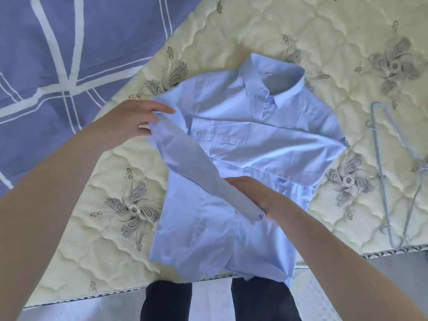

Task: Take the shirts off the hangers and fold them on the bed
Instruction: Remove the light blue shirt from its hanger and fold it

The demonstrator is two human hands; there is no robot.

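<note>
Folding a sleeve across the shirt front. The light blue shirt (266, 140) lies face up at the centre of the frame on the quilted bed (254, 26), with its collar (273, 82) toward the upper right and its hem at the lower edge of the mattress. A bare wire hanger (379, 172) lies apart from it at the right, and a blue-and-white duvet (69, 42) fills the upper left.

The left hand (129, 119), at left centre, pinches the fabric at the shoulder end of the sleeve (196, 172) between thumb and fingers. The right hand (257, 198), at lower centre, grips the cuff end, with the thumb on top and the fingers curled beneath. The sleeve runs taut and diagonal between the two hands, raised slightly above the shirt body.

To do this step well, it seems best to hold the shoulder fold fixed as a pivot, keep light tension so the sleeve stays flat, and lay the cuff down parallel to the side edge. The creases visible across the chest and waist would then want smoothing before the next fold, or they may set into the finished bundle.
</note>
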